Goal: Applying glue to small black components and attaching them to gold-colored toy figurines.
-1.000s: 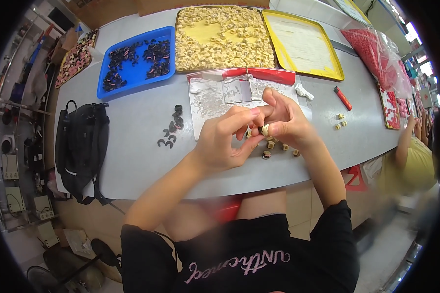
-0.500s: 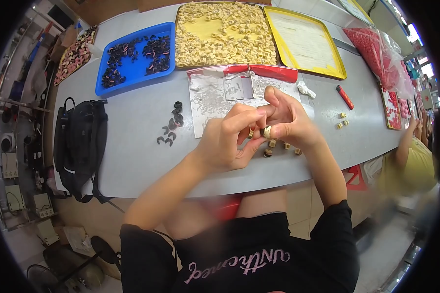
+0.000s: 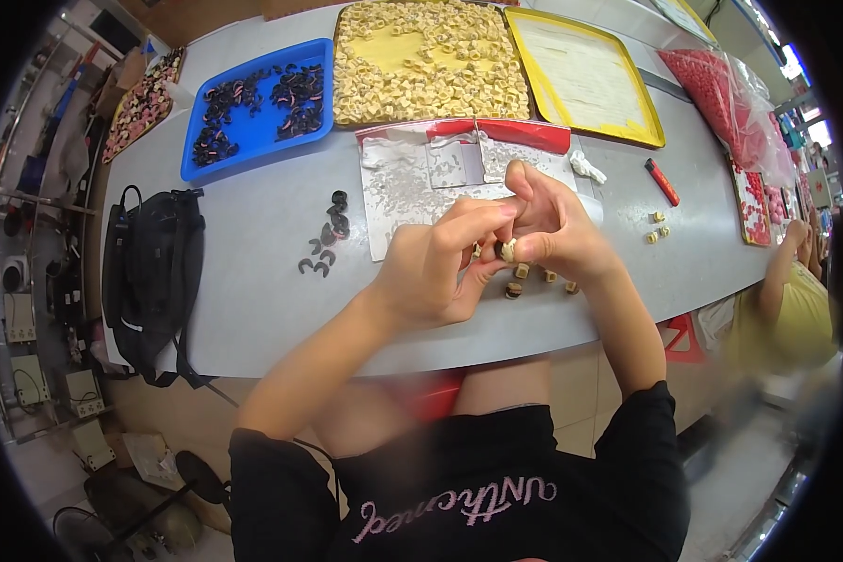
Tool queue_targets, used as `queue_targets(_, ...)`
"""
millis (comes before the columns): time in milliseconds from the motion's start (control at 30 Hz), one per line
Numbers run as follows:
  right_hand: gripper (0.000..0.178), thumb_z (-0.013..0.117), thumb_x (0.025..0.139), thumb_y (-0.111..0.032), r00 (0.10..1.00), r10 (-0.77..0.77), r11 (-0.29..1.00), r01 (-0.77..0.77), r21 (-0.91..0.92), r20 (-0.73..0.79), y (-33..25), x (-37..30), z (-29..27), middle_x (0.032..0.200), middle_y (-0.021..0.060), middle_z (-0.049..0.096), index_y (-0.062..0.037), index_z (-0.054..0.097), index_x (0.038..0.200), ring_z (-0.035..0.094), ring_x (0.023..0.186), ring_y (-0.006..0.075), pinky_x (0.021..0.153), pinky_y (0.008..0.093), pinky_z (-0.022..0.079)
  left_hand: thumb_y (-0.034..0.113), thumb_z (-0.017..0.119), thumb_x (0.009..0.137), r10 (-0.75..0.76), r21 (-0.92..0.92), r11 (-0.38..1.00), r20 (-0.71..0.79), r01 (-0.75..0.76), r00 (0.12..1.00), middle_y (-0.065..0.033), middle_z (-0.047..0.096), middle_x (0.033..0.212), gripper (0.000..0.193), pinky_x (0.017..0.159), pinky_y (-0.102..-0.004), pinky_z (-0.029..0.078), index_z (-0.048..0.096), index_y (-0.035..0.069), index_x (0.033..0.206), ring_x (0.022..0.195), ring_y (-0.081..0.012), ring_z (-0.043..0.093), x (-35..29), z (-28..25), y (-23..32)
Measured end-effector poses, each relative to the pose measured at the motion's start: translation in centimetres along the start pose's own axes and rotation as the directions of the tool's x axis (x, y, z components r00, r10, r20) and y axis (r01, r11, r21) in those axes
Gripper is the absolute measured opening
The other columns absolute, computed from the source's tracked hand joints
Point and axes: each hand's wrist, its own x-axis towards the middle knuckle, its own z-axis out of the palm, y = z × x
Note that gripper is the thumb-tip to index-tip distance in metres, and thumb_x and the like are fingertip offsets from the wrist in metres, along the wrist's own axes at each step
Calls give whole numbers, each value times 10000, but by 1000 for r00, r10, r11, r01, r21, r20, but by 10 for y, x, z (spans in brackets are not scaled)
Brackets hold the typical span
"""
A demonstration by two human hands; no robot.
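Observation:
My left hand (image 3: 429,267) and my right hand (image 3: 564,232) meet over the middle of the table. Their fingertips are pinched round one small cream-and-black piece (image 3: 508,250), partly covered by the fingers. On the tabletop just below lie several small cream blocks (image 3: 522,271) and a black-and-cream piece (image 3: 513,290). Behind my hands a white board (image 3: 393,192) with grey smears and a red far edge lies flat; some white material clings to it. Left of the board is a loose group of black curved pieces (image 3: 328,234).
At the back stand a blue tray (image 3: 189,155) of black curved pieces, a tray of cream pieces (image 3: 431,103) and a yellow-rimmed tray (image 3: 581,75). A black bag (image 3: 155,272) sits left. Rightward are a red lighter (image 3: 662,183), a bag of red pieces (image 3: 731,108) and another person (image 3: 787,309).
Both hands stay pinched round the piece, with only a slight shift of the fingers; the piece sits a touch higher and further left in view.

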Motion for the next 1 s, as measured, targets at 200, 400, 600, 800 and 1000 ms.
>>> queue_targets(200,447,731,746,-72,1000,-7,1000,7,-3,13,2,0,-2,893,135,598,-78,335,954,595,884,195,789,314,472,-55,678,692,17,35,999,-11,-17,1000,-106,604,973,607,459,-240,443,382,67,1208,564,-147,568,2,0,0)
queue_targets(400,389,700,793,-82,980,-114,983,88,-159,-162,4,1,1,923,112,617,-63,385,1020,593,882,165,780,286,464,-53,676,749,-396,-299,872,34,387,918,-41,537,932,587,438,-175,306,354,51,1229,514,-24,402,5,-2,1)
queue_targets(600,445,749,699,-91,814,-570,504,452,-736,110,-5,4,5,1102,71,549,-59,584,1111,500,982,177,825,307,422,35,643,839,-607,-772,216,373,597,702,-77,508,1065,526,509,-158,354,315,55,1249,678,-38,519,14,-16,-6)
queue_targets(800,278,716,662,-57,811,-543,215,386,-897,219,-6,4,7,960,60,629,-80,671,935,546,921,224,827,332,424,87,655,843,-598,-752,164,438,638,671,-93,537,1089,476,478,-174,342,341,63,1200,686,-51,525,10,-12,-8)
queue_targets(1000,252,703,661,-18,771,-581,211,454,-866,263,-9,5,8,855,51,652,-40,650,906,583,825,223,796,330,450,87,664,820,-576,-743,87,506,663,642,-86,542,1049,462,453,-179,308,354,76,1162,626,-34,475,11,-14,-12)
